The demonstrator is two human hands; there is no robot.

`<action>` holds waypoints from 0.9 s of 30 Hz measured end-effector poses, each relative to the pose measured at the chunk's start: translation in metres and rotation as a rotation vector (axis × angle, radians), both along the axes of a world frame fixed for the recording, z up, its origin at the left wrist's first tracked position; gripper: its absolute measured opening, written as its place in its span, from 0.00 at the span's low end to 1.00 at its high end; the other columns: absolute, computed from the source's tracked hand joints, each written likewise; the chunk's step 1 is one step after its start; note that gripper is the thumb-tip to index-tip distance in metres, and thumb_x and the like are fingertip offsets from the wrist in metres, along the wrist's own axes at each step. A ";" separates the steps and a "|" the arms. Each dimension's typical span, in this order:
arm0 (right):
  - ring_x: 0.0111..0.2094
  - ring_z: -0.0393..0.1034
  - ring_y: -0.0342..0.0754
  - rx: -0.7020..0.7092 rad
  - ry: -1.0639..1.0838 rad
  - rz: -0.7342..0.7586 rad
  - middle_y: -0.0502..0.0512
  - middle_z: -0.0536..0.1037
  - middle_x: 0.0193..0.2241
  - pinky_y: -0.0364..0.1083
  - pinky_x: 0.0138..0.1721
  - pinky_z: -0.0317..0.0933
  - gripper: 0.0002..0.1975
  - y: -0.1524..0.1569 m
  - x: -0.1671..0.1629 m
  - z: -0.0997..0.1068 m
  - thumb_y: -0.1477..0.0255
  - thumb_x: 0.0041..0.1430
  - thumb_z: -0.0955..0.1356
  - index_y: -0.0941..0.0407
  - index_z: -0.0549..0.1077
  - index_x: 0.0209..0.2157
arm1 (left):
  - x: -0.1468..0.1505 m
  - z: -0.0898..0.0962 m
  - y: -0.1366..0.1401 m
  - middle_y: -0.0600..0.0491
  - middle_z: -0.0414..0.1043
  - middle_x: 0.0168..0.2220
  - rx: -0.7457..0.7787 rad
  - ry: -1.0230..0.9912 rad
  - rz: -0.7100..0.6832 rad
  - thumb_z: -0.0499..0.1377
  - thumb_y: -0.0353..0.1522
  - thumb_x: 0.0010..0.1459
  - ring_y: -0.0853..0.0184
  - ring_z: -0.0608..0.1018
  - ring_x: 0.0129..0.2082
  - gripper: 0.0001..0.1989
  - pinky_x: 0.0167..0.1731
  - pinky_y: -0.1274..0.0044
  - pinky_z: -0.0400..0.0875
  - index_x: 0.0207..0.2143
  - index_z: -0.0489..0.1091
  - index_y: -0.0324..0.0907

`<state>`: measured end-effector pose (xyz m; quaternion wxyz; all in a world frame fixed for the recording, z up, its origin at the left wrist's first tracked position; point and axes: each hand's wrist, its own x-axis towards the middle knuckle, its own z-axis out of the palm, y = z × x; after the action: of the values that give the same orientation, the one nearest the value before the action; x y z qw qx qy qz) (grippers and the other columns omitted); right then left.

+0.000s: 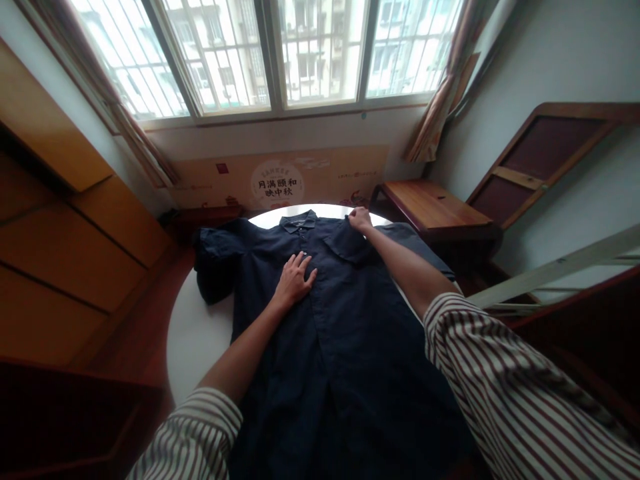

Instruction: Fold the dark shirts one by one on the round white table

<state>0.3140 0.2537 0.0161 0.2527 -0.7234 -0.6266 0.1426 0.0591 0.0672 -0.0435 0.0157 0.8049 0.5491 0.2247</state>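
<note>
Head view: dark navy shirt (370, 347) lies spread front up on a round white table (193, 340), collar (299, 222) at the far edge, body running toward the near side and covering most of the tabletop. Left sleeve (220, 247) sits bunched and wrinkled, reaching out over the table's left side; right sleeve (420, 243) spreads beyond the right forearm. Left hand (296, 279) rests palm down on the shirt front, just left of the button line, fingers extended and slightly parted, gripping nothing; a small pale button (305, 253) shows beside the fingertips. Right hand (360, 219) is farther off, at the shoulder on the right, thumb and fingers closed on a bit of the cloth; exact pinch too small to make out. Both arms wear striped cuffs (205, 420), pushed up toward the elbows. Beyond the table, a beige banner (200, 177) with dark characters runs along the low wall, under barred windows (320, 60). Curtains (435, 113) hang at both ends. Far right, a low wooden bench (430, 203) and a framed panel (545, 143) by the wall. Left, yellow-brown cabinets (75, 247) above a reddish floor (145, 327).
</note>
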 end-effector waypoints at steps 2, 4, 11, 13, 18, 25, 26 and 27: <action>0.49 0.71 0.52 0.025 0.022 -0.032 0.60 0.72 0.52 0.56 0.49 0.68 0.17 0.001 0.006 0.004 0.65 0.66 0.68 0.58 0.70 0.52 | 0.000 0.000 0.000 0.44 0.58 0.66 0.011 -0.004 -0.019 0.51 0.44 0.67 0.52 0.61 0.66 0.27 0.63 0.61 0.57 0.62 0.63 0.40; 0.49 0.71 0.52 0.023 0.047 -0.059 0.60 0.71 0.53 0.56 0.48 0.68 0.18 -0.001 0.012 0.007 0.65 0.66 0.67 0.57 0.69 0.54 | 0.000 0.000 0.000 0.43 0.58 0.66 0.011 -0.003 -0.028 0.51 0.44 0.67 0.52 0.61 0.65 0.27 0.63 0.61 0.58 0.62 0.64 0.40; 0.30 0.75 0.49 -0.247 0.180 0.053 0.60 0.77 0.26 0.46 0.34 0.74 0.20 -0.021 0.028 0.013 0.62 0.54 0.76 0.67 0.74 0.34 | -0.001 -0.004 0.002 0.44 0.58 0.66 0.004 0.002 -0.014 0.51 0.45 0.66 0.51 0.62 0.64 0.26 0.62 0.59 0.59 0.61 0.64 0.42; 0.27 0.75 0.48 -0.330 0.200 0.106 0.58 0.76 0.22 0.45 0.32 0.74 0.21 -0.029 0.033 0.019 0.62 0.49 0.78 0.66 0.74 0.31 | -0.001 -0.004 0.002 0.43 0.57 0.66 0.000 0.008 -0.011 0.51 0.45 0.66 0.51 0.62 0.64 0.26 0.62 0.59 0.59 0.61 0.64 0.41; 0.26 0.77 0.53 -0.568 0.123 0.153 0.60 0.77 0.22 0.51 0.31 0.76 0.23 -0.051 0.040 0.026 0.63 0.41 0.81 0.66 0.74 0.29 | -0.001 -0.006 0.003 0.44 0.57 0.66 -0.002 0.023 -0.005 0.51 0.45 0.66 0.51 0.62 0.64 0.26 0.63 0.59 0.58 0.61 0.65 0.42; 0.28 0.77 0.54 -0.455 0.022 0.103 0.56 0.75 0.19 0.49 0.32 0.75 0.13 -0.073 0.050 0.021 0.74 0.41 0.80 0.63 0.76 0.25 | -0.002 -0.006 0.003 0.42 0.57 0.67 -0.020 0.023 -0.001 0.51 0.45 0.66 0.51 0.62 0.65 0.27 0.63 0.59 0.58 0.61 0.64 0.41; 0.28 0.77 0.55 -0.407 0.018 0.098 0.56 0.75 0.18 0.50 0.31 0.75 0.13 -0.074 0.052 0.021 0.74 0.40 0.80 0.63 0.76 0.25 | -0.001 -0.006 0.003 0.42 0.57 0.66 -0.020 0.022 -0.002 0.51 0.45 0.66 0.51 0.62 0.65 0.26 0.63 0.59 0.58 0.61 0.64 0.41; 0.28 0.77 0.56 -0.359 0.017 0.094 0.56 0.75 0.18 0.50 0.31 0.75 0.13 -0.074 0.053 0.022 0.75 0.39 0.81 0.63 0.76 0.24 | -0.001 -0.006 0.003 0.42 0.57 0.66 -0.019 0.023 -0.003 0.51 0.45 0.66 0.51 0.62 0.64 0.26 0.63 0.59 0.58 0.61 0.64 0.41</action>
<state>0.3671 0.1793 0.0383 0.1177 -0.7255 -0.6221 0.2699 0.0579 0.0699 -0.0492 0.0174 0.8079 0.5502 0.2104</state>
